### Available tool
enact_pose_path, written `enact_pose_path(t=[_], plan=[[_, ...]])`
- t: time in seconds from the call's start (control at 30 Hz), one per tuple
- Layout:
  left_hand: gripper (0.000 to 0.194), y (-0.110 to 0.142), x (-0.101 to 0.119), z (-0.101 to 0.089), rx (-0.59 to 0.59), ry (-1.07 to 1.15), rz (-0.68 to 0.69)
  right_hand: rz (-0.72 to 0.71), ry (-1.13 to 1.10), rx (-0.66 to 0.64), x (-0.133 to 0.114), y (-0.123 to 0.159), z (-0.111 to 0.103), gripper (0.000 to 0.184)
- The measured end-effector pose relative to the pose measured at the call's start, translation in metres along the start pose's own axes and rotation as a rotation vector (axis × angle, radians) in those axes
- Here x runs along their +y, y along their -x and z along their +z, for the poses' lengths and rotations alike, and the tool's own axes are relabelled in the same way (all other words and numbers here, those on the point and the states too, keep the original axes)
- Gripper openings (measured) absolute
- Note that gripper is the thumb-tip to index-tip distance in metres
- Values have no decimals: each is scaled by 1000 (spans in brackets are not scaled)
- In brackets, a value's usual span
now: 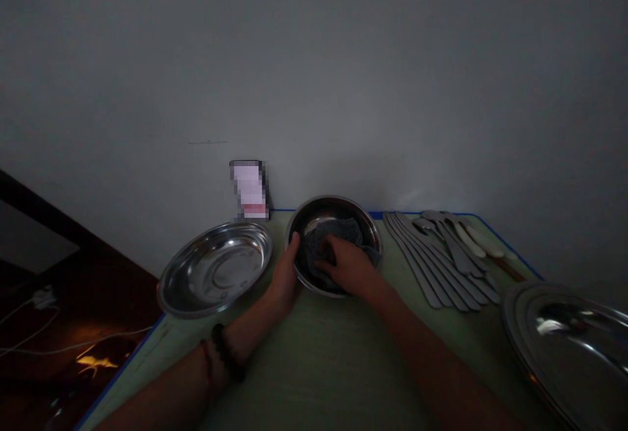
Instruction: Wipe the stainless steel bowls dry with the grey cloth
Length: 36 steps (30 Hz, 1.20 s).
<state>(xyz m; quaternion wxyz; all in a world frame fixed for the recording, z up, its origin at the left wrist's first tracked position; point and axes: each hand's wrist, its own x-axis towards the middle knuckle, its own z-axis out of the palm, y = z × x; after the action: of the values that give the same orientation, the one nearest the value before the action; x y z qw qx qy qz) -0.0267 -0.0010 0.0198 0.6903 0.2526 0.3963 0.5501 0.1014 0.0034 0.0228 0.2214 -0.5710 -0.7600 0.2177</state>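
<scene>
Curling right-hand fingers [338, 266]: bent over the grey cloth [346, 229], with a small gap showing between thumb and forefinger; whether they pinch the fabric cannot be told.
Left hand [288, 274]: closed on the left side of the bowl, thumb on the rim, the other fingers mostly hidden outside it.
Cloth: bunched inside the bowl, with part of it reaching the right rim.
Metal bowl [314, 218]: near the table's back edge, about midway along it, open side up.
Left wrist: dark beaded bracelet [227, 352], with a thin reddish cord [206, 369] beside it.
Shallow metal dish [235, 267]: toward the table's left edge, well reflecting the light, apart from the bowl.
Phone [250, 189]: upright near the back left corner, behind the dish; screen pixelated.
Flatware [434, 274]: fanned near the back right corner, broad ends toward the near edge; pale handles [471, 241] and a brown one [510, 269] lie to its right.
Large metal plate [583, 352]: at the table's right edge, partly out of view.
Table [314, 365]: green top, blue edging, set against a grey wall [314, 78].
Floor, left: white cables [98, 339].
</scene>
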Motion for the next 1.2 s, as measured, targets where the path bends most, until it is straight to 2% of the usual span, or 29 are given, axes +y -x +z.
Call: enact_pose_path(t=[0.47,0.7,0.87,1.2], plan=[[43,-1,1,2,33,0,-29,10,78,39,-3,2,2,18],[44,-2,1,0,15,12,-37,80,178,40,-8,3,5,24],[42,-3,1,-2,38,16,-41,59,185,61,-9,4,6,26],[43,-5,2,-1,74,18,-44,86,207,17,-8,1,4,29]])
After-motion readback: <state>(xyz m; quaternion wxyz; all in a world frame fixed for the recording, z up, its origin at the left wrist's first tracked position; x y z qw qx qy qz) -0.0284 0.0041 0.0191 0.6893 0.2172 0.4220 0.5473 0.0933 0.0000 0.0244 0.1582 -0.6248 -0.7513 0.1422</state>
